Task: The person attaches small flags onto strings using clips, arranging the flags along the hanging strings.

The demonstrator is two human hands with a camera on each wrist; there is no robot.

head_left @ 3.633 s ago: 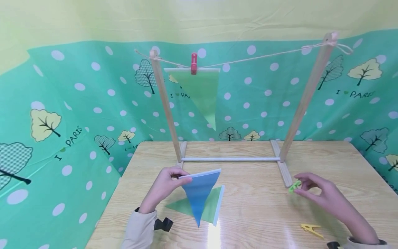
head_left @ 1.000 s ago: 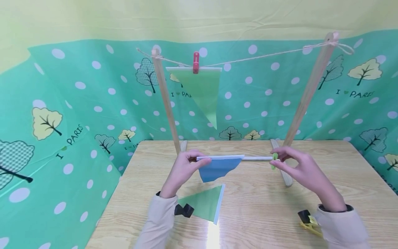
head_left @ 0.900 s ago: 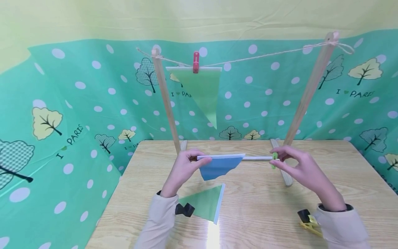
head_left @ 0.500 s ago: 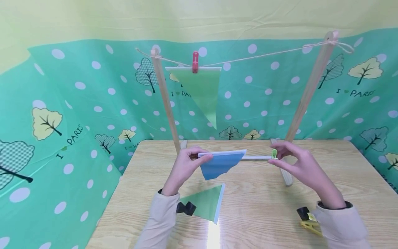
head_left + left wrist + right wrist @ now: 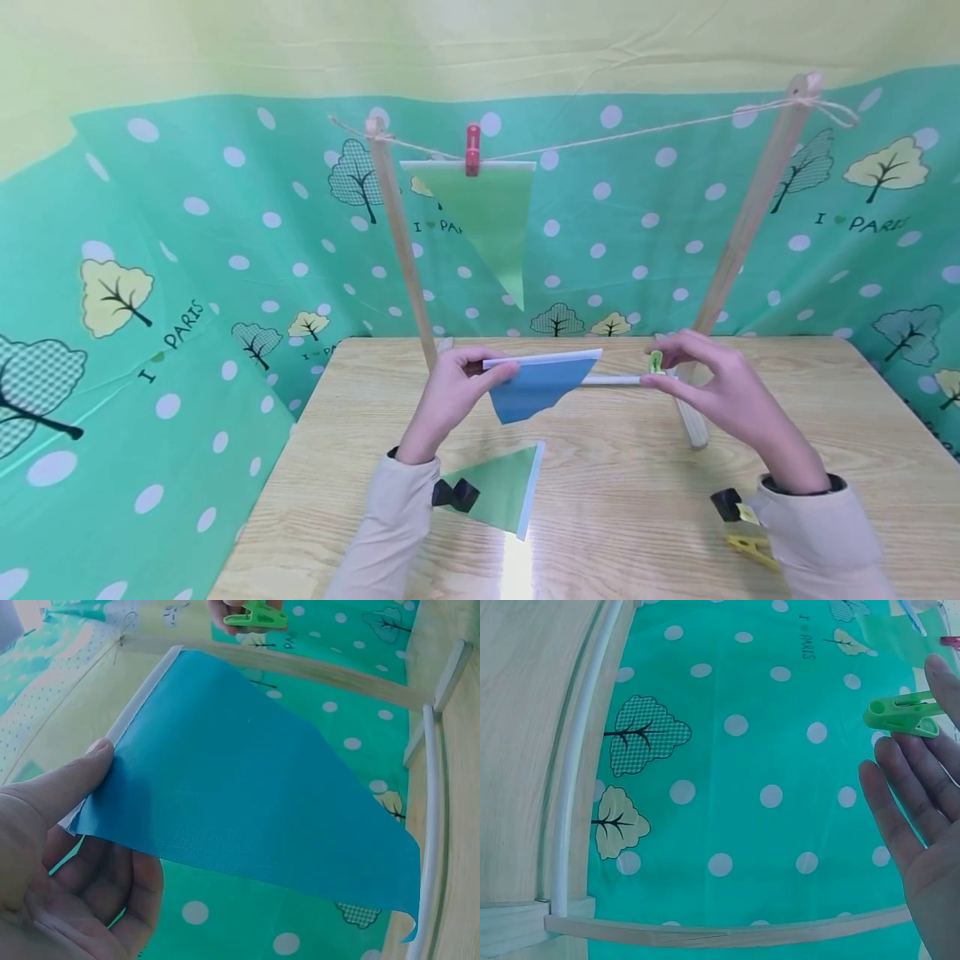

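My left hand (image 5: 453, 392) pinches a blue triangular flag (image 5: 536, 392) by the left end of its white top edge. In the left wrist view, thumb and fingers hold the corner of that blue cloth (image 5: 225, 765), whose lower tip curls. To the right, my right hand (image 5: 712, 387) pinches a green clothespin (image 5: 656, 362) between thumb and fingers, apart from the blue flag. The right wrist view shows the clothespin (image 5: 900, 714) side-on. Above the hands, a green flag (image 5: 487, 208) hangs from the string (image 5: 637, 134) under a red clothespin (image 5: 472, 150).
The string runs between a left wooden post (image 5: 401, 242) and a right wooden post (image 5: 757, 200), joined low by a white rod (image 5: 615, 380). A second green flag (image 5: 498, 492) lies on the wooden table (image 5: 600, 517). Near the right sleeve lies a yellow clothespin (image 5: 750, 548).
Over the longer span, both hands moved up and nearer each other, carrying the blue flag and green clothespin. During the last second they rose slightly, and the clothespin turned and shifted a little left.
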